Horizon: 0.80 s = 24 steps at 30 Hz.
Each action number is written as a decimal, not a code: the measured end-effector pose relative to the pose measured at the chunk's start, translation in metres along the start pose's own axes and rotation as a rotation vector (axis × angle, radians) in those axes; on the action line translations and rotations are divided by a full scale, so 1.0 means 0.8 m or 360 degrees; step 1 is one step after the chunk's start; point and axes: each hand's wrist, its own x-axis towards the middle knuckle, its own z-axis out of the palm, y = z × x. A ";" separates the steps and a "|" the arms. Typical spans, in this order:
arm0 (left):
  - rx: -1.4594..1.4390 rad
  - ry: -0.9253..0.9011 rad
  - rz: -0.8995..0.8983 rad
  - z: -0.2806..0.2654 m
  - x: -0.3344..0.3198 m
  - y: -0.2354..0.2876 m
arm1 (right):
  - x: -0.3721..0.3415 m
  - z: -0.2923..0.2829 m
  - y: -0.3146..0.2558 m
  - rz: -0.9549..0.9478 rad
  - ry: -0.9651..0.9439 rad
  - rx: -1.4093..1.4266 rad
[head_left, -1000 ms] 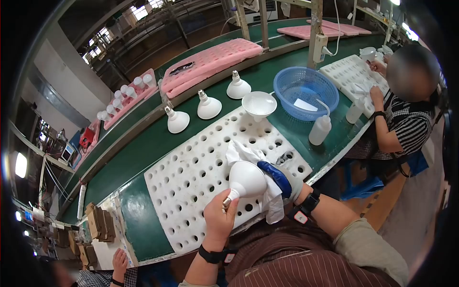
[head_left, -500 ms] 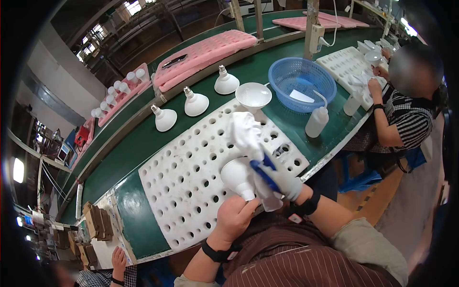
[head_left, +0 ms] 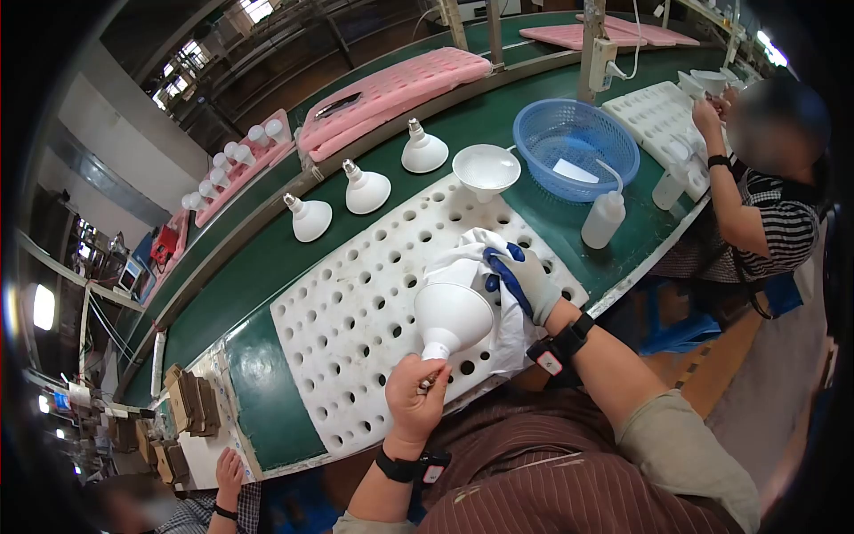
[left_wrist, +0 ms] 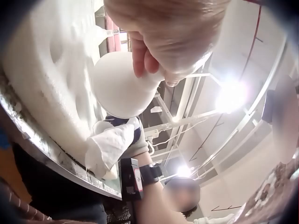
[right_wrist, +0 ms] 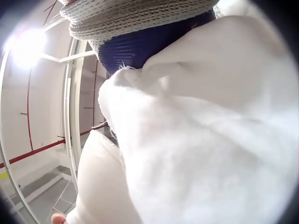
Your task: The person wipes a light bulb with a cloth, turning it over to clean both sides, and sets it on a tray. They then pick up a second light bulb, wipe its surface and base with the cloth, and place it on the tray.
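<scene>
White cone-shaped lamp is above a perforated white foam tray, pinched at its narrow end by the left grip; the gloved right grip clasps white fabric cloth. Cloth drag could twist the lamp loose.

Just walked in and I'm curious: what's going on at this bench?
A person's left hand holds a white lamp by its base, over a holed foam board. Their gloved right hand holds a white cloth beside it. Beyond the board, three lamps stand base up on the green bench; another faces up at the board's far edge, near a blue basket.
</scene>
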 end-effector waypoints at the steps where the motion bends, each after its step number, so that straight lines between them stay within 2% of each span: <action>1: 0.0055 0.0011 0.0086 -0.005 0.003 0.003 | -0.001 0.001 0.000 0.0002 -0.0003 0.0009; 5: 0.0241 0.0013 0.0306 -0.022 0.008 0.011 | -0.005 0.002 -0.013 0.0077 0.0013 0.0063; 8: 0.0251 0.0040 0.0434 -0.031 0.012 0.019 | -0.004 0.001 -0.008 -0.0056 -0.0026 -0.0193; 12: 0.0269 0.0069 0.0433 -0.038 0.014 0.022 | -0.001 0.002 -0.010 0.0045 -0.0049 -0.0113; 14: 0.0244 0.0179 0.0216 -0.039 0.012 0.022 | -0.002 0.004 -0.012 0.0054 -0.0051 -0.0062; 18: 0.0083 0.0221 0.0017 -0.040 0.009 0.004 | 0.002 -0.004 0.001 0.0105 -0.0079 0.0028; 20: -0.0520 0.0452 -0.0334 -0.036 0.015 0.004 | 0.001 -0.003 0.000 0.0154 -0.0059 0.0060; 24: -0.0536 0.0472 -0.0371 -0.041 0.022 -0.002 | -0.003 -0.003 -0.011 0.0001 -0.0107 -0.0087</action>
